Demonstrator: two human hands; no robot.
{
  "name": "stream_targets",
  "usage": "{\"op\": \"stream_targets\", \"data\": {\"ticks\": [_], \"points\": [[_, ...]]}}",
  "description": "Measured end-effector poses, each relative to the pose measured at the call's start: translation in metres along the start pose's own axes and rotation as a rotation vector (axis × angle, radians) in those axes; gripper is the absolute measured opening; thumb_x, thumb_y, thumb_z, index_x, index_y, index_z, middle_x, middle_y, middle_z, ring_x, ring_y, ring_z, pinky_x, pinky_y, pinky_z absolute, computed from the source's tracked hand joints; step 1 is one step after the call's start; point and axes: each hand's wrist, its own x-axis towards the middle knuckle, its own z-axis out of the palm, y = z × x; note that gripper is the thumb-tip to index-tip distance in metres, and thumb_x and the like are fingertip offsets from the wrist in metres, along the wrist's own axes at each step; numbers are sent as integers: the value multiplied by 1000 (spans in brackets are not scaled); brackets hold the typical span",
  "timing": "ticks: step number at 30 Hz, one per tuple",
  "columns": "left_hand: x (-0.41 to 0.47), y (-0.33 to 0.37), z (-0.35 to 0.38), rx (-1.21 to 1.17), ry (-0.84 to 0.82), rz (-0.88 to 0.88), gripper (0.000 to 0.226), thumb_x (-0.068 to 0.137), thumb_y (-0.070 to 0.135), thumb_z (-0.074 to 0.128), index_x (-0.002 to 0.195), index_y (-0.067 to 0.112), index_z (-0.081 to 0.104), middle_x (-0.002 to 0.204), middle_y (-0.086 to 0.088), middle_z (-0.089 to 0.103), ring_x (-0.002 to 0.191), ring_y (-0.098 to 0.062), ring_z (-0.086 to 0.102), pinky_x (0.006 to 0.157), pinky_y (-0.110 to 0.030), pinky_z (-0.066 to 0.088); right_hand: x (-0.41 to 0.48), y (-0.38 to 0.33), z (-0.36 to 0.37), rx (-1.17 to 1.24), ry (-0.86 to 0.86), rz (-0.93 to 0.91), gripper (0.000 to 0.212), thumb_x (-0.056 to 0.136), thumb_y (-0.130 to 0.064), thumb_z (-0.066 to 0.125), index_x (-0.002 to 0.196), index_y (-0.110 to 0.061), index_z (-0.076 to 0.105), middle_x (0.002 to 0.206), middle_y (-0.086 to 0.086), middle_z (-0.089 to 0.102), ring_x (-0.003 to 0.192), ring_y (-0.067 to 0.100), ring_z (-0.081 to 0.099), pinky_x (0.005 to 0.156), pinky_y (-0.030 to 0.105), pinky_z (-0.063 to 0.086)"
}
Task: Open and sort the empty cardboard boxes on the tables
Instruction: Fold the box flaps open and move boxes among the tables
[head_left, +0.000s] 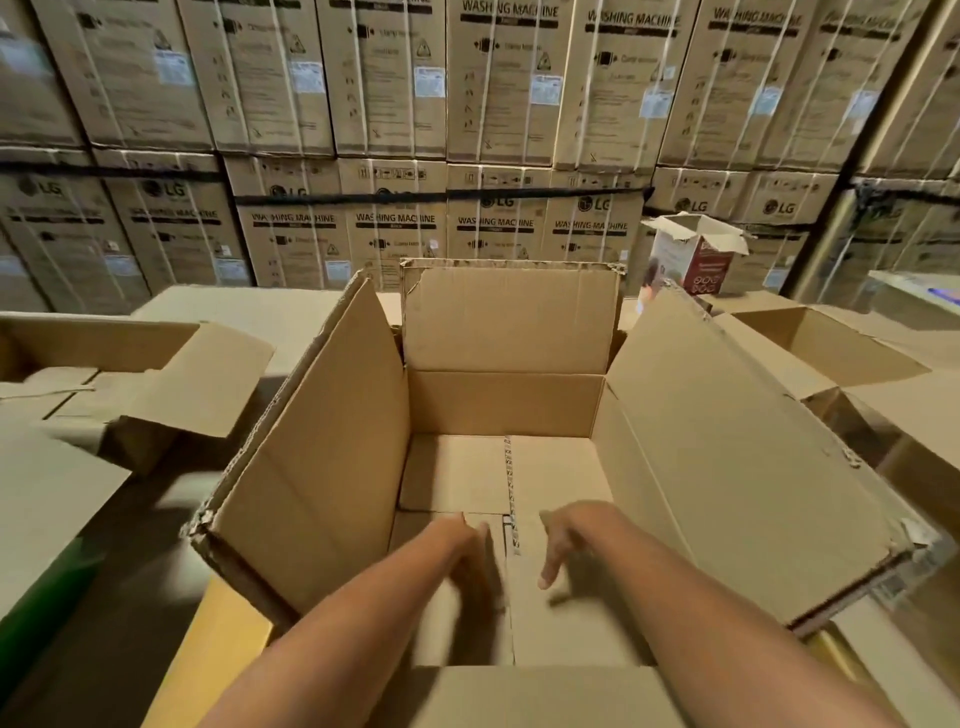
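Cardboard fills the view. Two bare forearms reach down into a large open box (509, 405) that stands directly in front of the person, between other boxes. The left hand (470, 558) is near the box floor, too smeared by motion to tell whether its fingers are straight or curled. The right hand (563, 540) hangs just beside it, fingers loose and pointing down, holding nothing. Between the hands runs the bottom seam (511, 483), where the floor flaps meet. All four top flaps are raised, so opening looks done; the step in hand seems to be checking or pressing the floor. Next, this box likely needs gripping by its walls and moving to its group. Further off, a second open box (156, 374) lies to the left and a third (810, 338) to the right. Beyond stands a small red-and-white carton (696, 260), then a wall of stacked washing machine cartons (395, 218).
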Motion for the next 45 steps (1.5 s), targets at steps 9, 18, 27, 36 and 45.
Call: {"op": "stream_targets", "data": {"ticks": [9,18,27,36,45], "points": [[31,3,26,-6,-53,-17,126,85,56,68,149,14,-31,154,-30,-31,142,-51,-25,120,-61,4,31,-5,28,9,-104,26,122,71,-53,84,159,-15,9,162,8,30,141,31,41,111,48,40],[-32,-35,-37,-403,184,71,92,94,46,63,157,6,10,160,-17,27,144,-28,34,114,-37,34,-20,15,12,402,430,-156,104,81,-52,75,158,-10,18,158,15,35,144,29,37,113,32,34],[-224,-29,-58,-653,809,232,77,99,46,52,159,18,12,165,-14,3,153,-26,4,121,-37,9,-173,24,-6,575,933,-429,90,86,-54,68,157,-21,24,164,7,25,149,24,27,119,43,29],[-398,-21,72,-718,1357,253,64,98,54,47,154,31,27,163,8,18,151,-10,14,120,-41,20,-324,13,125,963,1289,-714,68,88,-52,65,148,-31,42,158,-3,37,139,12,42,105,40,49],[-450,-31,232,-726,1367,96,59,96,37,56,148,13,44,157,-4,37,151,-15,22,120,-51,28,-357,-89,239,880,1227,-909,71,88,-46,64,150,-26,38,147,-11,46,134,9,47,99,33,52]]}}
